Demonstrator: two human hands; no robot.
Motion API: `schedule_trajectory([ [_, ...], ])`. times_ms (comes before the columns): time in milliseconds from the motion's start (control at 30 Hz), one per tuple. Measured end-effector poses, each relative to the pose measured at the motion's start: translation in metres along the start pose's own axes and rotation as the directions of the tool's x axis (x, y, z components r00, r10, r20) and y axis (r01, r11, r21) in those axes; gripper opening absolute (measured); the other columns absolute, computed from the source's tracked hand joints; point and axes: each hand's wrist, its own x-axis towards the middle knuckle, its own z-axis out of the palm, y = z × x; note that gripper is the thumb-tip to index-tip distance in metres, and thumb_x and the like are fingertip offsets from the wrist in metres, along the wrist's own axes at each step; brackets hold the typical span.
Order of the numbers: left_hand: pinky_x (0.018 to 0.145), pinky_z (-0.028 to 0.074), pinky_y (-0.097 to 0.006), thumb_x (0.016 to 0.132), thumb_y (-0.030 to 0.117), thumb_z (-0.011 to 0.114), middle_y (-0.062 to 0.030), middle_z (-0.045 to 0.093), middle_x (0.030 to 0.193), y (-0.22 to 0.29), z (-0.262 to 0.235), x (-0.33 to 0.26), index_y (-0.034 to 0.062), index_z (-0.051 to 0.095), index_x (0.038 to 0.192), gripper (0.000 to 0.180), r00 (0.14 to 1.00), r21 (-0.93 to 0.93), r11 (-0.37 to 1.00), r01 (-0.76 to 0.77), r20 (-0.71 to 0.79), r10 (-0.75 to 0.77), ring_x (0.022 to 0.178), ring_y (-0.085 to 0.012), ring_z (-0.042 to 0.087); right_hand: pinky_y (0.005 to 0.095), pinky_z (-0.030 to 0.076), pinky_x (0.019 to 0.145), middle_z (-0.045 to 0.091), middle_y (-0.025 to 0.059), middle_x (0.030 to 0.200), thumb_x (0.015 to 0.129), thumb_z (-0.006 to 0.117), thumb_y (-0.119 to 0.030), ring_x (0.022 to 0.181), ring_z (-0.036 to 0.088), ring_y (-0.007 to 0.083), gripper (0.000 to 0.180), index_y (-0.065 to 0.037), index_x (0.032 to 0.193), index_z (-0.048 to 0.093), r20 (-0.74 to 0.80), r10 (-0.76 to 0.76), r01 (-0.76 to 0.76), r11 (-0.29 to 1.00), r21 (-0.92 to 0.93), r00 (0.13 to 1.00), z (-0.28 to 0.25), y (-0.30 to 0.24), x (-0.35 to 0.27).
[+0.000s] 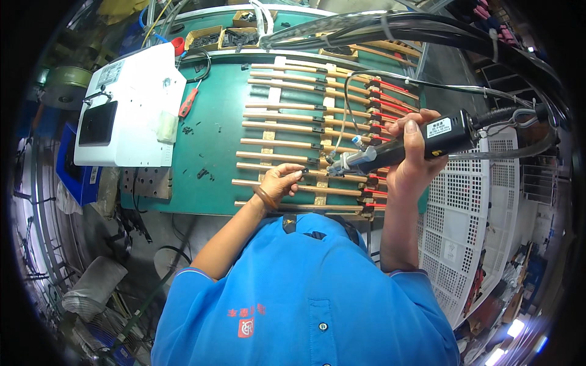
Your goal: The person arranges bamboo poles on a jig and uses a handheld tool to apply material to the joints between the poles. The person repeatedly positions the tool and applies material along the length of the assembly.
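Observation:
My right hand (410, 149) is wrapped round a black handheld power screwdriver (455, 125) with a silver nose, tilted down to the left. Its tip is close above one of the copper tubes near the front of the row. A bangle circles the wrist of my left hand (279, 184), whose thumb and fingertips pinch a small black clip (304, 172) at a tube, just left of the screwdriver's tip. Several copper tubes (268, 142) lie side by side across the bench, many with a black clip midway and red parts (386, 105) at their right ends.
The green bench top (210, 140) bears a white machine (131, 110) at left, a red-handled screwdriver (188, 104) and scattered black bits. Cardboard boxes of black parts (239, 38) line the back. Thick cables (397, 27) arch overhead; white perforated crates (455, 213) stand at right.

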Motion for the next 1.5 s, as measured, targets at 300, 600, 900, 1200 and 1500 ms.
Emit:
schedule_trajectory([
  [300,0.055,0.045,-0.019,0.088,0.012,0.062,0.0001,0.059,0.082,-0.007,-0.004,0.006,0.0046,0.059,0.114,0.028,1.0,-0.029,0.999,-0.019,-0.012,0.019,0.069,-0.0072,0.055,0.0305,0.053,0.071,0.06,0.009,0.083,0.079,0.054,0.008,0.071,0.059,0.0134,0.026,0.003,0.104,0.049,0.004,-0.041,0.041,0.999,-0.032,0.999,0.002,0.0,-0.001],
  [600,0.08,0.056,-0.03,0.081,0.001,0.067,-0.009,0.064,0.099,-0.011,-0.007,0.01,-0.0016,0.06,0.111,0.031,0.999,0.009,1.0,-0.023,-0.031,0.023,0.087,-0.0181,0.064,0.0277,0.054,0.071,0.061,0.0109,0.083,0.08,0.054,0.006,0.074,0.061,0.0132,0.026,0.004,0.105,0.049,0.007,-0.075,0.075,0.996,-0.049,0.997,0.006,0.002,-0.001],
  [900,0.065,0.053,-0.03,0.071,0.002,0.072,-0.0058,0.065,0.09,-0.009,0.01,0.018,0.0063,0.066,0.093,0.023,0.725,0.82,0.275,-0.502,0.225,0.65,0.078,-0.0183,0.065,0.0318,0.052,0.074,0.061,0.0106,0.082,0.078,0.056,0.004,0.071,0.062,0.0171,0.031,0.003,0.108,0.047,-0.007,-0.027,0.026,0.997,-0.069,1.0,0.008,0.006,-0.008],
  [1200,0.061,0.049,-0.036,0.066,0.008,0.071,-0.0061,0.056,0.08,-0.003,0.017,0.021,0.0096,0.064,0.082,0.018,0.595,0.847,-0.183,-0.498,0.488,0.639,0.077,-0.0257,0.059,0.0313,0.051,0.075,0.06,0.0099,0.082,0.08,0.05,0.007,0.073,0.061,0.016,0.028,0.002,0.106,0.045,0.047,-0.113,0.117,0.989,-0.09,0.992,0.004,0.028,-0.025],
  [1500,0.06,0.049,-0.036,0.066,0.007,0.069,-0.0077,0.053,0.08,-0.004,0.021,0.032,0.0082,0.063,0.079,0.014,0.595,0.825,-0.276,-0.494,0.552,0.584,0.074,-0.026,0.058,0.0305,0.052,0.074,0.058,0.0089,0.084,0.079,0.049,0.011,0.074,0.059,0.0147,0.03,0.002,0.107,0.043,0.041,-0.162,0.165,0.983,-0.08,0.986,0.005,0.035,-0.029],
])
